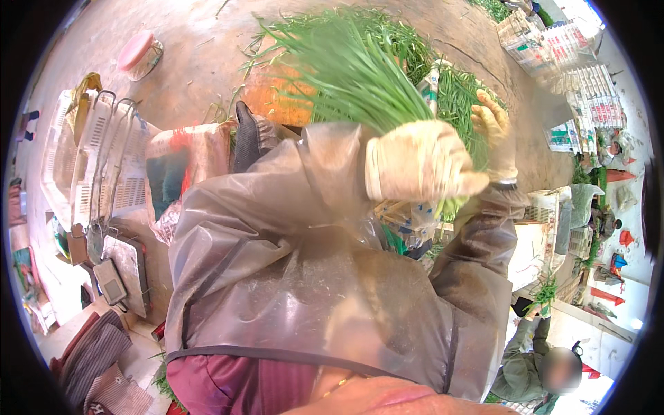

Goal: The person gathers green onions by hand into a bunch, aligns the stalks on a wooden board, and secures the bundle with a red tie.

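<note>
My left hand [423,161], in a pale work glove, grips a bunch of long green leafy stalks [358,78], like garlic chives. The leaves fan out blurred to the upper left, and pale stem ends show below the glove. To its right is my right hand [492,132], also gloved, raised with fingers apart and nothing visible in it. Behind it lies a heap of similar greens [459,93]. More cut greens [404,44] are piled on the floor beyond the bunch. A translucent waterproof smock [321,280] covers my arms and chest.
White plastic crates [111,181] stand at left, near a scale [111,280]. A pink-topped round container or stool [139,56] sits on the floor. Bundled white crates or boxes [594,98] are stacked at far right. Another person [529,358] is at lower right, near some greens [544,290].
</note>
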A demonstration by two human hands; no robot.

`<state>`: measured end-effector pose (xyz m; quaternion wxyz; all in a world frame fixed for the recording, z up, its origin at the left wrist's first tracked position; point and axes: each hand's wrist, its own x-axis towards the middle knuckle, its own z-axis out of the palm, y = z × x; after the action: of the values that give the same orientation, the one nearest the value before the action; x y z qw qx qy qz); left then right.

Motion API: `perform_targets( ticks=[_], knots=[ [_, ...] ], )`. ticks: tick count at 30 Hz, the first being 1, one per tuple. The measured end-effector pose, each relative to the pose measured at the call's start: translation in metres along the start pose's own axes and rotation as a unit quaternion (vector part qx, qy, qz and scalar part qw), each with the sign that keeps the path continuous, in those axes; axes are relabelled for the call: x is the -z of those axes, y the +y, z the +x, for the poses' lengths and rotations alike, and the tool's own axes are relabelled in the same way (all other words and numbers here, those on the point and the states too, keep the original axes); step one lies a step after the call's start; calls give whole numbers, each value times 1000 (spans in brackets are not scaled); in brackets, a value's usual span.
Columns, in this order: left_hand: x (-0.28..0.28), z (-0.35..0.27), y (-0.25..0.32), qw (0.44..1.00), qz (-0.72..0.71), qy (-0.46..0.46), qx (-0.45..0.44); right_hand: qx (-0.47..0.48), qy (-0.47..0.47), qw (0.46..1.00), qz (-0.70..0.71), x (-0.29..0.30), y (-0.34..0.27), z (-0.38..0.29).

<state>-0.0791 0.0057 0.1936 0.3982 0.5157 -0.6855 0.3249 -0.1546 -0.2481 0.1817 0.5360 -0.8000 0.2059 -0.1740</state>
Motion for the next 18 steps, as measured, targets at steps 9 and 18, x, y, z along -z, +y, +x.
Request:
perform_targets(
  ticks=[9, 18],
  knots=[
    [34, -8, 6, 928, -317, 66, 185, 130, -135, 954, 232, -112, -88, -73],
    [-38, -154, -98, 343, -592, 246, 687, -126, -144, 956, 224, -225, 47, -63]
  ],
)
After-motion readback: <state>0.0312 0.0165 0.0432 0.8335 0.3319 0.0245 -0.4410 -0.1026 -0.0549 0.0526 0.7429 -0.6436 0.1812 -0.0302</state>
